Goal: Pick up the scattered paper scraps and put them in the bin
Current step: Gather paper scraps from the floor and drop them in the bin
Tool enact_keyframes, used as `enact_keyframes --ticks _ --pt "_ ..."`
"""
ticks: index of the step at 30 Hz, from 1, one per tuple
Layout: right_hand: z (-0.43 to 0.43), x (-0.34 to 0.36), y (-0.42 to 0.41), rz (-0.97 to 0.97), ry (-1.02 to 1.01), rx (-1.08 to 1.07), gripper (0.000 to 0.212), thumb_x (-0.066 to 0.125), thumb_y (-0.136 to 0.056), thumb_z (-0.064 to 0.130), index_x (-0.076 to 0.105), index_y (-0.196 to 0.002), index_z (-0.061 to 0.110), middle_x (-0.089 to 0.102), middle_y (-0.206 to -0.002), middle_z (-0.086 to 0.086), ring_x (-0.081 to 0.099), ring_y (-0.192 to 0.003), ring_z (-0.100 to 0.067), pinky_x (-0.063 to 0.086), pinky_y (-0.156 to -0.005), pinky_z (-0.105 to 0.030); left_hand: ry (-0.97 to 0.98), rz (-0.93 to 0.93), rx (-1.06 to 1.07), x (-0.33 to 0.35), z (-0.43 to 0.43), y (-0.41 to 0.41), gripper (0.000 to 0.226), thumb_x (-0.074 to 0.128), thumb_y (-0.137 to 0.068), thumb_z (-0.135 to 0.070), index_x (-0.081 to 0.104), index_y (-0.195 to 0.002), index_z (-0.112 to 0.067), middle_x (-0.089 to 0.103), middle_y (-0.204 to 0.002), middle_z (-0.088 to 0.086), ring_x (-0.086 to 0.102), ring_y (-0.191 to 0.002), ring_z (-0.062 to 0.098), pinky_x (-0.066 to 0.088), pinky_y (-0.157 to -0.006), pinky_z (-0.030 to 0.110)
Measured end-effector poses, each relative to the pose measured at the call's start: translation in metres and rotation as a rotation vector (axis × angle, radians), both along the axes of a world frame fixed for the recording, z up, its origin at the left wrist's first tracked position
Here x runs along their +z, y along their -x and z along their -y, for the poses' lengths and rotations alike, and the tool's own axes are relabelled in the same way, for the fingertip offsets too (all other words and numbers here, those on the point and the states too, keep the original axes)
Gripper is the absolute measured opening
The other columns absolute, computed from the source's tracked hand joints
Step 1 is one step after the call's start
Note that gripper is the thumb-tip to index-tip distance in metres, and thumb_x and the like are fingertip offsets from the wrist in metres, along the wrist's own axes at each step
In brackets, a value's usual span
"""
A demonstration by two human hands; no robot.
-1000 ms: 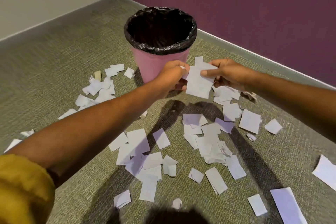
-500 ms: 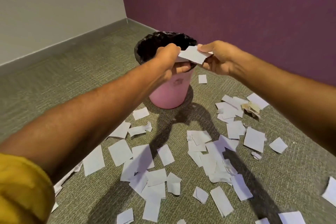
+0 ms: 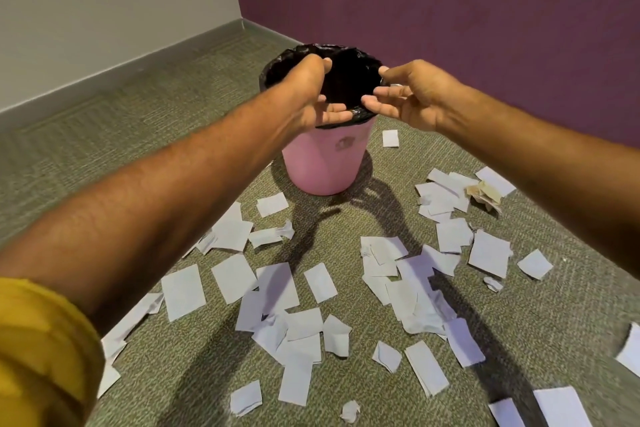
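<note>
Scraps (image 3: 291, 315) litter the carpet (image 3: 104, 156) across the lower frame. Above them, at centre, the left hand (image 3: 308, 94) and right hand (image 3: 412, 94) hang over the bin (image 3: 329, 163), fingers spread, holding nothing.

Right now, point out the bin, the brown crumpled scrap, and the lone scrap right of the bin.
bin (image 3: 322, 163): head view, pink front wall.
brown crumpled scrap (image 3: 485, 193): head view, its middle.
lone scrap (image 3: 390, 138): head view, its centre.
</note>
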State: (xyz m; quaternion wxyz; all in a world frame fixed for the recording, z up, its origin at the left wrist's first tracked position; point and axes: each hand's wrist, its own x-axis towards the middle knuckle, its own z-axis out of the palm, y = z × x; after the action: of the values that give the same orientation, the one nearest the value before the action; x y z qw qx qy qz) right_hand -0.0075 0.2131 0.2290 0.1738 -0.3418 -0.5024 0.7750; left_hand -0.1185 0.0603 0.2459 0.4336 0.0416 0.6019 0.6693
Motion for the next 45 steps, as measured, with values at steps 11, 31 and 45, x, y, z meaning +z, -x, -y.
enact_keyframes --ticks 11,31,45 --pt "-0.013 -0.057 -0.055 0.298 -0.227 0.127 0.024 0.068 -0.1 0.007 0.073 -0.123 0.001 0.078 -0.113 -0.024 0.074 -0.088 -0.022 0.064 -0.078 -0.035 0.097 -0.323 -0.46 -0.03 -0.001 -0.044 0.021 0.057 -0.107 -0.017 0.07 -0.121 -0.008 0.076 -0.099 0.009 0.076 -0.082 0.02 0.063 -0.085 0.039" --pt "0.01 -0.22 -0.151 1.005 -0.786 0.664 0.031 0.086 -0.081 0.015 0.074 -0.101 -0.006 0.076 -0.093 -0.024 0.061 -0.07 -0.024 0.047 -0.053 -0.027 0.638 -1.103 -0.856 -0.266 0.001 -0.133 0.086 0.093 -0.074 -0.046 0.051 -0.143 -0.016 0.054 -0.138 0.014 0.045 -0.134 0.037 0.052 -0.101 0.053" --pt "0.011 -0.246 -0.153 1.016 -0.878 0.599 0.055 0.101 -0.063 0.03 0.064 -0.099 0.01 0.07 -0.108 -0.011 0.068 -0.087 -0.024 0.047 -0.057 -0.029 0.728 -1.194 -0.775 -0.274 -0.012 -0.129 0.067 0.093 -0.081 -0.028 0.061 -0.139 -0.018 0.049 -0.139 0.012 0.046 -0.131 0.032 0.056 -0.095 0.046"
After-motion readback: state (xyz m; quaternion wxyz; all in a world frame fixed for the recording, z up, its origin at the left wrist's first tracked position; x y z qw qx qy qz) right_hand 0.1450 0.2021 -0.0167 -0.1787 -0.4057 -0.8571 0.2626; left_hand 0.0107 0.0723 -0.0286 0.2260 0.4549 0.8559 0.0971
